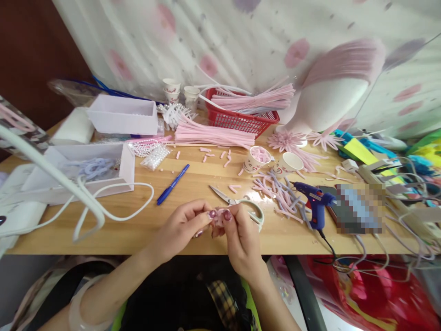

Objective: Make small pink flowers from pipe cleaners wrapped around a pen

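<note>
My left hand (pixel 186 227) and my right hand (pixel 244 241) meet above the front of the table, thumbs and fingers closed in a pinch. Between them is a small pink fuzzy pipe cleaner piece (pixel 218 219), mostly covered by the fingertips, so its shape is unclear. Just beyond my right hand lie scissors (pixel 255 209) with pale handles, their blades pointing back left. A blue pen (pixel 173 185) rests beyond my left hand. Short cut pink pipe cleaners (pixel 234 188) are scattered past the scissors. A paper cup (pixel 250 166) holds more pink pieces, with another paper cup (pixel 286 172) beside it.
A blue glue gun (pixel 316 204) stands at right near a phone (pixel 329 189) and tangled cables. Pink pipe cleaner bundles (pixel 213 135) lie before a red basket (pixel 237 121). White boxes (pixel 126 120) and a looping white cord (pixel 151 195) occupy the left. A mannequin head (pixel 327 99) stands behind.
</note>
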### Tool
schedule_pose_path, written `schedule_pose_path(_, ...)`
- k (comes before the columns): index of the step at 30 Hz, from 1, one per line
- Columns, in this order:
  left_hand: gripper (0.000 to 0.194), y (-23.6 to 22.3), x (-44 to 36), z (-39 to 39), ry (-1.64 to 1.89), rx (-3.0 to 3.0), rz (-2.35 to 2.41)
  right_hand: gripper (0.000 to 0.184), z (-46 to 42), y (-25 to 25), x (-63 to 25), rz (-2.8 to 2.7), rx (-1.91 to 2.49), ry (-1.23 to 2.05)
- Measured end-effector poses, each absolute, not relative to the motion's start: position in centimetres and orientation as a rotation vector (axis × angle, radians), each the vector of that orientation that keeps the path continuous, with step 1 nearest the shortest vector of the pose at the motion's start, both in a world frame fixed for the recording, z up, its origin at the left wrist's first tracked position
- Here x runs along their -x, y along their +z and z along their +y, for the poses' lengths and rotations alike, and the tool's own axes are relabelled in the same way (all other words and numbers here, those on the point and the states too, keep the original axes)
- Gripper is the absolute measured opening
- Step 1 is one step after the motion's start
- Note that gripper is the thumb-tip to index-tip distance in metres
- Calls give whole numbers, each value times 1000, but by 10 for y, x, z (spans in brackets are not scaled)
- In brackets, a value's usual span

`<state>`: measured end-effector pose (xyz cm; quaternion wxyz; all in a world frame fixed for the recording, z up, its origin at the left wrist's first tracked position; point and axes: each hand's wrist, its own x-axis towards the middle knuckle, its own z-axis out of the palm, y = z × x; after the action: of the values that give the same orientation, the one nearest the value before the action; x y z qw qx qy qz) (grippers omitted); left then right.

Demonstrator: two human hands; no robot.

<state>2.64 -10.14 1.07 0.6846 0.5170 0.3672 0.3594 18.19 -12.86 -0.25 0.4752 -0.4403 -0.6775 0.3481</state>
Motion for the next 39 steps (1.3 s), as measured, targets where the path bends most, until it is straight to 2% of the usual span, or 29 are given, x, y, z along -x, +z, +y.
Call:
schedule_pose_path(3, 25, 11, -25, -105, 898, -1249, 910, 16, -126, -1, -182, -1424, 1051, 1065)
schedule_pose_path(9, 11, 5, -28, -117, 1060, -1376, 937, 20, -127, 3, -176, -1084, 947, 1386)
schedule_pose_path(15, 13, 2, -27, -120, 1322, -2056, 980, 21, -131, 6, -178, -1040, 896, 1572)
schedule_pose_path(18, 12, 4, -22, -116, 1340, -2341, 920, 20, -130, 5, -184, -1093, 841, 1672)
schedule_pose_path(22, 14, 8, -21, -113, 1298, -2734, 906, 17, -130, 2, -185, -1023, 811, 1619)
schedule_pose_path(25, 16, 11, -25, -112, 1268, -2759, 913, 16, -132, 3, -180, -1007, 808, 1545)
schedule_pose_path(32, 16, 18, -31, -110, 1059, -2472, 934, 18, -136, 5, -174, -1070, 854, 1472)
schedule_pose_path(39, 23, 27, -40, -117, 884, -1673, 947, 13, -144, -12, -168, -1277, 1055, 1019)
